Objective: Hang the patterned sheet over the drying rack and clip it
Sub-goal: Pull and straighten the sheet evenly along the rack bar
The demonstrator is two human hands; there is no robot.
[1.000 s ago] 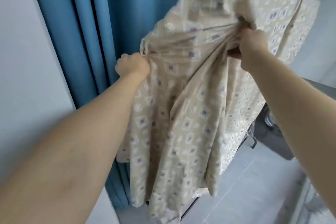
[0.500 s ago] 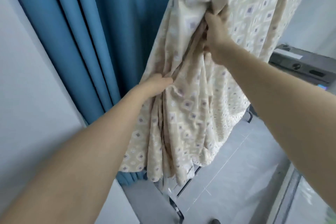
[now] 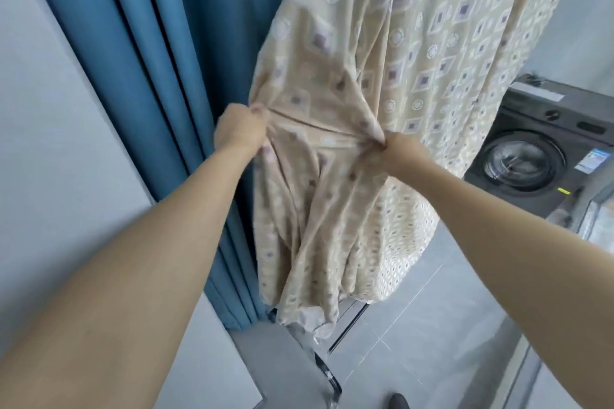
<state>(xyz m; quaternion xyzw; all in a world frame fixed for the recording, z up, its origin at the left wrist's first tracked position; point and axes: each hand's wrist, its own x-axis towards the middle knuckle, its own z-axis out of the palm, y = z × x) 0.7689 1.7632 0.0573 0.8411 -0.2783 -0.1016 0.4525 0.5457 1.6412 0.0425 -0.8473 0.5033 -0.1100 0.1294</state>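
The patterned sheet [image 3: 415, 53], beige with white circles and purple squares, hangs down from above the frame's top edge in long folds. My left hand [image 3: 238, 129] grips its edge at the left, and my right hand [image 3: 400, 151] pinches the same edge further right, pulling a hem taut between them. Below the hands the cloth falls in bunched folds to near the floor. The drying rack shows only as a metal foot [image 3: 327, 372] under the sheet; its upper bars are hidden. No clips are in view.
Blue curtains [image 3: 159, 53] hang close behind the sheet at the left, beside a pale wall [image 3: 43, 103]. A dark front-loading washing machine [image 3: 545, 149] stands at the right. Grey tiled floor [image 3: 425, 335] lies below, with a glass panel edge [image 3: 591, 229] at far right.
Both hands have dropped lower on the sheet and spread apart, now stretching an edge between them. The view has tilted down, bringing the washing machine into sight.
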